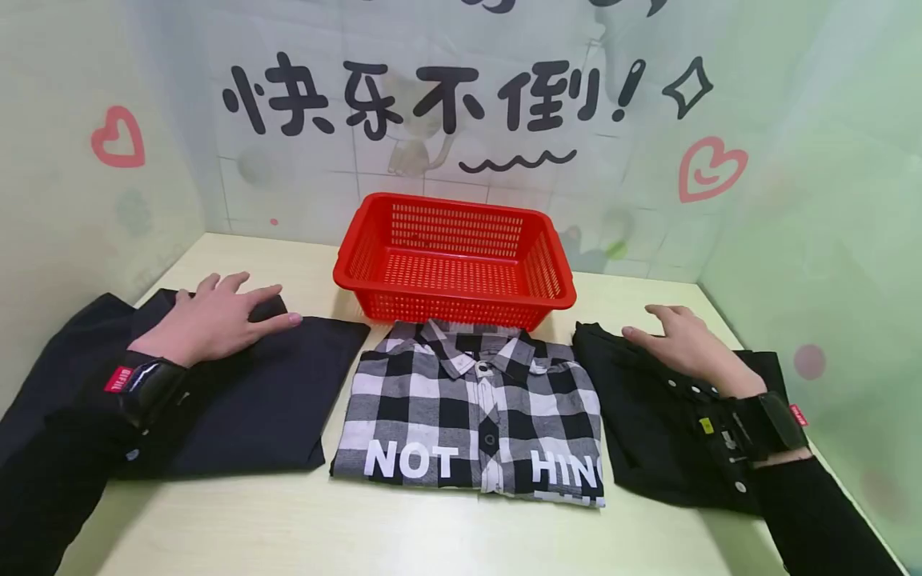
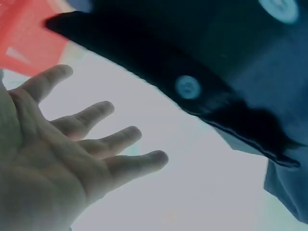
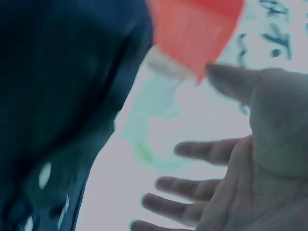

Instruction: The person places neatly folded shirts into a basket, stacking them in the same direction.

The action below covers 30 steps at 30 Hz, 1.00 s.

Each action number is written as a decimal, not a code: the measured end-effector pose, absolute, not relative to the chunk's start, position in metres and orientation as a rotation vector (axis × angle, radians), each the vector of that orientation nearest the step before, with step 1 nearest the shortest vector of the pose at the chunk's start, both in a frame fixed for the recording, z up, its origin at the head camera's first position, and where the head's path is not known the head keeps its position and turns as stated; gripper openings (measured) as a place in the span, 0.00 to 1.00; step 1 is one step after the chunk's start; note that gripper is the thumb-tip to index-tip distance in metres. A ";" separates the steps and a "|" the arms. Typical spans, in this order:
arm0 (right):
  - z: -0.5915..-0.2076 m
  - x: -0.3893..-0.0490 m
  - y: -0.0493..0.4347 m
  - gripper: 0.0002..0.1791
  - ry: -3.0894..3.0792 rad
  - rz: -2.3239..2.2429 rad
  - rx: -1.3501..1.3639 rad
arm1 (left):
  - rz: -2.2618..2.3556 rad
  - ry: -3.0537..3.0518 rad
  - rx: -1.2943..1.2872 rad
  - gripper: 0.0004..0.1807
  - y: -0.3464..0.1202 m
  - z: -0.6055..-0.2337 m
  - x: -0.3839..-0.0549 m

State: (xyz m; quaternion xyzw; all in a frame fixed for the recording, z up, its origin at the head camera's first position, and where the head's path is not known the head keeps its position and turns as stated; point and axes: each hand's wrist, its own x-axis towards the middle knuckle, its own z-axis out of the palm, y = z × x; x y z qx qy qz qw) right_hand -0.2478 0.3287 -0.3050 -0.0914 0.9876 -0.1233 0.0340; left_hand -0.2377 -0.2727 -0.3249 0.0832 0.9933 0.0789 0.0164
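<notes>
Nearest, we find the pale table [image 1: 324, 528], extending on the near side of the left hand [image 1: 216, 320] and the right hand [image 1: 684, 344]. Between the hands lies a folded checked shirt [image 1: 425, 408], its white lettering nearest us and its collar at the far edge. Below the left hand we see navy clothing [image 1: 266, 408]; below the right hand, black clothing [image 1: 641, 432] with small pale buttons. We record both hands as spread, fingers loosely extended; whether either touches the cloth beneath, we cannot tell. Farther out than the shirt, between the hands, we locate a red basket [image 1: 446, 308] with slotted sides. Behind it, the wall [image 1: 627, 192] carries black writing and pink hearts.
</notes>
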 end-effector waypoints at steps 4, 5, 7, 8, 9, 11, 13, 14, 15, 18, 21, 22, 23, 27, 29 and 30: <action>-0.308 -0.226 0.316 0.41 2.890 -0.739 -0.196 | 0.501 3.085 0.278 0.48 -0.245 -0.316 -0.222; -0.310 -0.221 0.313 0.40 2.823 -0.857 -0.161 | 0.610 3.069 0.274 0.46 -0.235 -0.313 -0.217; -0.312 -0.210 0.308 0.38 2.682 -1.089 -0.086 | 0.854 3.000 0.258 0.45 -0.210 -0.310 -0.206; -0.313 -0.205 0.307 0.36 2.609 -1.195 -0.050 | 1.004 2.930 0.236 0.45 -0.198 -0.309 -0.201; -0.315 -0.201 0.306 0.35 2.552 -1.281 -0.023 | 1.149 2.847 0.214 0.45 -0.186 -0.309 -0.196; -0.317 -0.192 0.306 0.33 2.470 -1.396 -0.002 | 1.364 2.681 0.127 0.46 -0.166 -0.311 -0.186; -0.319 -0.185 0.306 0.32 2.415 -1.452 0.022 | 1.522 2.539 0.037 0.45 -0.152 -0.314 -0.179; -0.321 -0.183 0.305 0.33 2.388 -1.471 0.032 | 1.576 2.485 -0.008 0.44 -0.147 -0.316 -0.177; -0.322 -0.181 0.304 0.34 2.366 -1.486 0.037 | 1.607 2.460 -0.040 0.43 -0.144 -0.318 -0.175; -0.326 -0.177 0.300 0.36 2.310 -1.520 0.045 | 1.689 2.397 -0.152 0.43 -0.142 -0.324 -0.171; -0.329 -0.174 0.299 0.36 2.209 -1.613 0.014 | 1.852 2.246 -0.157 0.44 -0.144 -0.330 -0.168; -0.330 -0.174 0.299 0.36 2.168 -1.641 0.002 | 1.897 2.194 -0.137 0.45 -0.145 -0.331 -0.165; -0.331 -0.173 0.299 0.36 2.123 -1.674 -0.004 | 1.935 2.144 -0.112 0.45 -0.145 -0.333 -0.163; -0.336 -0.173 0.299 0.36 2.011 -1.748 -0.013 | 2.005 2.047 -0.060 0.47 -0.145 -0.338 -0.155; -0.337 -0.174 0.299 0.37 1.993 -1.763 -0.003 | 2.003 2.042 -0.086 0.49 -0.144 -0.339 -0.153; -0.338 -0.174 0.299 0.37 1.986 -1.766 -0.001 | 2.002 2.040 -0.103 0.49 -0.144 -0.339 -0.153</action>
